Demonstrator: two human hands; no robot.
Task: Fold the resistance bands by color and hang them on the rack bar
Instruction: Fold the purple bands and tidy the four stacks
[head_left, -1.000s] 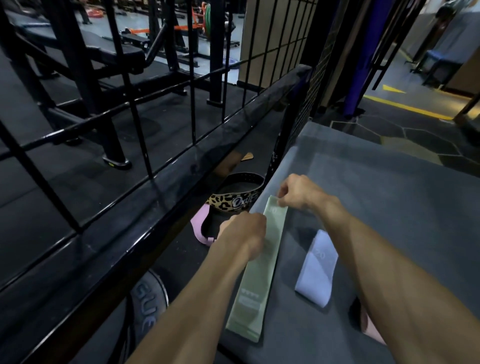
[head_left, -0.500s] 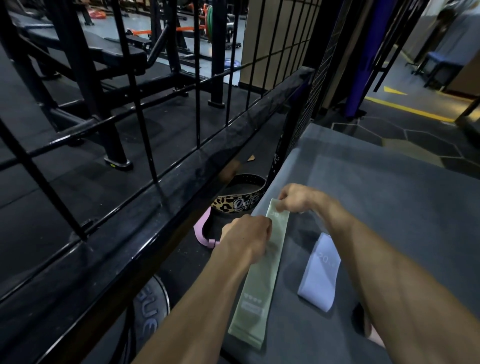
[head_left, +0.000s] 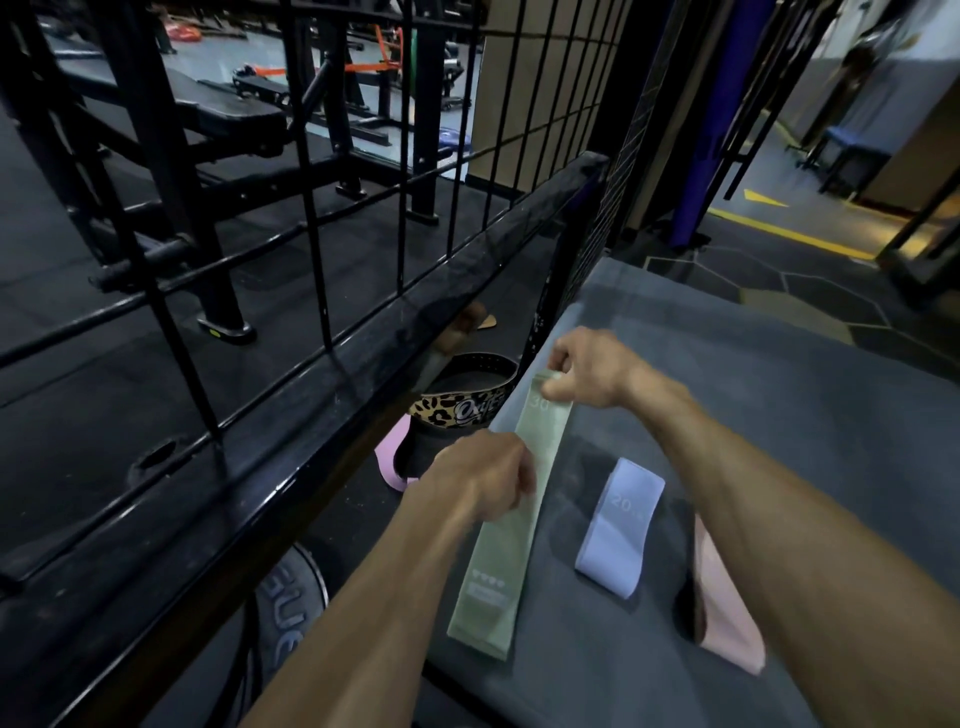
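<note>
Black steel makes up the rack bar (head_left: 332, 374), which runs diagonally along the left of the grey padded platform (head_left: 779, 415), thin upright rods rising from it. Below it, on the floor, lies a weight plate (head_left: 283, 618) with raised lettering, and farther back a pink band (head_left: 390, 458) loops out from under a leopard-print lifting belt (head_left: 462, 402).

On the platform's left edge the sage-green resistance band (head_left: 498, 566) lies flat and lengthwise, its near end printed with small white markings, its far end marked 30. The person's left hand (head_left: 483, 480) sits over the band's middle, fingers curled down onto its left edge; whether they actually pinch the fabric I cannot tell from here, as the hand is blurred. The right hand (head_left: 592, 371) is at the far end, thumb and fingers pinching the tip of the green band and lifting it slightly.

Just right of the green band lies a lavender band (head_left: 618, 530), folded short, marked 20. Beside that, partly hidden under the right forearm, lies a pale pink band (head_left: 727, 618), also on the platform.
</note>
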